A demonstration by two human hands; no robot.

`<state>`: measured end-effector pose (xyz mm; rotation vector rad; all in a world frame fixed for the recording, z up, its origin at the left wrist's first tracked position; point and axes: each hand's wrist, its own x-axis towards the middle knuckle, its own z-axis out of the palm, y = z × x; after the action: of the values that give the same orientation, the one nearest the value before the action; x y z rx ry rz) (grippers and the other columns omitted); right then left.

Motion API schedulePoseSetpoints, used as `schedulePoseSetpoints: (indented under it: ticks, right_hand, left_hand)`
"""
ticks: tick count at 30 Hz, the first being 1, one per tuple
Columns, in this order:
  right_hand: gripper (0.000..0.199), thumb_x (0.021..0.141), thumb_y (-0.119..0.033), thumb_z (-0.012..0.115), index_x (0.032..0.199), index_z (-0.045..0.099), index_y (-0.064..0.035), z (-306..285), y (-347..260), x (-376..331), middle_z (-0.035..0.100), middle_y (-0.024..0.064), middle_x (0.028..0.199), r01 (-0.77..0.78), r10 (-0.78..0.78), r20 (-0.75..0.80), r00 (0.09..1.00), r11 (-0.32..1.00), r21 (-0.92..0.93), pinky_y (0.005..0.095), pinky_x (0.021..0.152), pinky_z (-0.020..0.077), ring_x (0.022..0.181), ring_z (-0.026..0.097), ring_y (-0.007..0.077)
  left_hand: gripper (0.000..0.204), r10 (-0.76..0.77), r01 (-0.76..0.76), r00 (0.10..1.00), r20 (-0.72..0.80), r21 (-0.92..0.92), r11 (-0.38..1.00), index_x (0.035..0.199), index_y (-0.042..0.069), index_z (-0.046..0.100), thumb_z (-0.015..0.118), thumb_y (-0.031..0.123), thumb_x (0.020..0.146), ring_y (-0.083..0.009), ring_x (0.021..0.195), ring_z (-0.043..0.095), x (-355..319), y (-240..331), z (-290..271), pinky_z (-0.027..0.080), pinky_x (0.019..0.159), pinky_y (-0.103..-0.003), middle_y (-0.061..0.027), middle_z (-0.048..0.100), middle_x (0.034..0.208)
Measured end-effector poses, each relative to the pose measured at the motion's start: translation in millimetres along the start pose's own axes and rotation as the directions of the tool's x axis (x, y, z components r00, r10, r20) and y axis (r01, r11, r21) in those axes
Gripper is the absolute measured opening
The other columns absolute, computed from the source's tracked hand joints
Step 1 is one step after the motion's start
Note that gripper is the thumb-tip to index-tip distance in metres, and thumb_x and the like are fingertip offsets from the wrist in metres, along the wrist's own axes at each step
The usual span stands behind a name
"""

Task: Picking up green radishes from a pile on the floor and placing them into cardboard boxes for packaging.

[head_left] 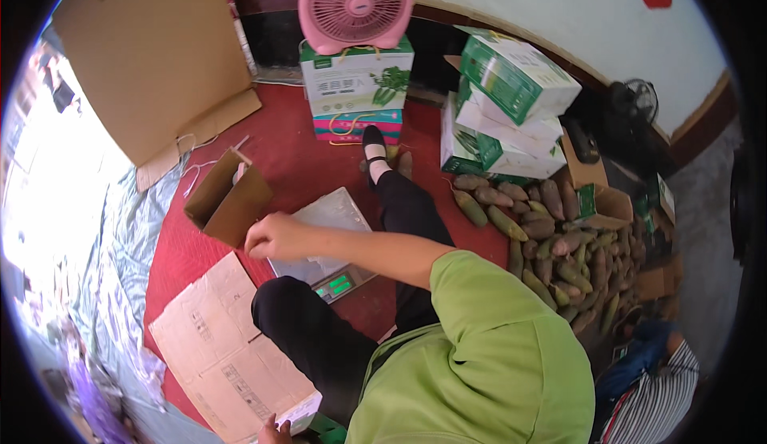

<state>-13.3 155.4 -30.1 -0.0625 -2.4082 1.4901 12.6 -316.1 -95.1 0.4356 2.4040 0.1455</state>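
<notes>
My right arm reaches leftward across my lap. My right hand (276,237) is closed, fingers curled down, above the gap between an open brown carton (233,198) and a digital scale (339,212). What it holds, if anything, is hidden. The scale has a silver plate and a lit green display; my bent knee stands beside it. At the lower edge, my left hand (275,431) is partly cut off. Its fingers are bent at the corner of a flattened cardboard sheet (228,352), by a whitish edge; I cannot make out what they grip.
A heap of sweet potatoes (551,260), brownish and greenish, lies at right. Green-and-white boxes (511,84) are stacked behind it. A pink fan (357,4) stands on another box (359,80). Tall cardboard (152,60) leans at far left. Another person (651,388) sits lower right.
</notes>
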Motion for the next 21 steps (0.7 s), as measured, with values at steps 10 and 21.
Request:
schedulePoseSetpoints:
  ticks: [10,21]
  right_hand:
    - [0.039,0.081,-0.014,0.065,0.116,0.059,0.0024,-203,115,-105,0.067,0.0106,0.08,-0.361,0.349,-0.54,0.766,0.928,0.089,0.0274,0.06,0.0511,0.067,0.064,0.0127]
    - [0.078,0.08,-0.007,0.067,0.146,0.026,-0.003,-358,169,-162,0.065,0.0145,0.082,-0.525,0.481,-0.821,0.308,0.806,0.275,0.0297,0.042,0.0462,0.054,0.061,0.0178]
  left_hand:
    - [0.031,0.478,-0.491,0.685,-0.549,0.136,0.86,0.111,0.003,0.065,0.064,0.009,0.081,-0.0353,0.094,0.063,19,165,-71,0.048,0.085,-0.042,-0.0199,0.065,0.097]
    - [0.031,0.774,-0.895,0.393,-0.497,-0.014,0.445,0.106,0.001,0.066,0.063,-0.002,0.075,-0.033,0.104,0.059,80,370,-67,0.042,0.096,-0.042,-0.0148,0.063,0.103]
